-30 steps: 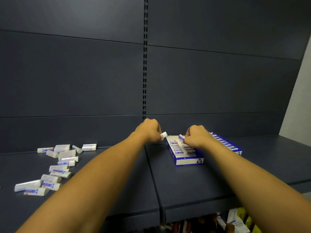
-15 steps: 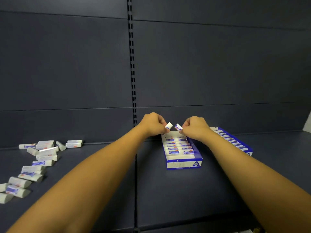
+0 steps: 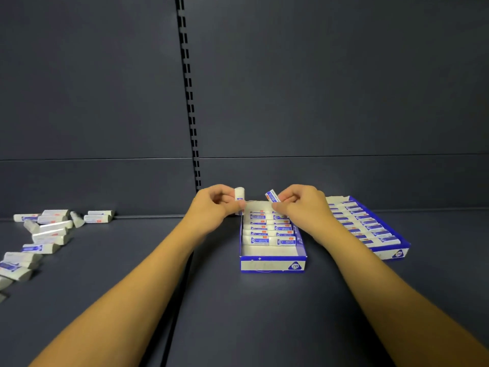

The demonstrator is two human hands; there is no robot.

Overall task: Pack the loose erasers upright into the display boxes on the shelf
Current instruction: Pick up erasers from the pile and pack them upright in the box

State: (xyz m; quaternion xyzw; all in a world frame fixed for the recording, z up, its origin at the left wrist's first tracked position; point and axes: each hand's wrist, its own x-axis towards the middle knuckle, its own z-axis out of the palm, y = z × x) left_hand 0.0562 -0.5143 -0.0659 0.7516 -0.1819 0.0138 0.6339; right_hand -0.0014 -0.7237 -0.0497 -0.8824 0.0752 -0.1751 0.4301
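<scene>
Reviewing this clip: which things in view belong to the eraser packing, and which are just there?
Part of the job:
left hand pinching a white eraser
right hand pinching a blue-sleeved eraser
half-filled blue-and-white display box
full display box
loose white erasers

Just there:
dark shelf
slotted upright

I see the near display box [image 3: 273,264] at lower centre of the frame on the shelf [image 3: 225,300], erasers standing in its rear rows. The second display box [image 3: 391,251] sits just right of it. Loose erasers [image 3: 50,231] lie scattered at far left. My left hand [image 3: 215,203] and right hand [image 3: 301,202] each hold an eraser above the near box's back end.
</scene>
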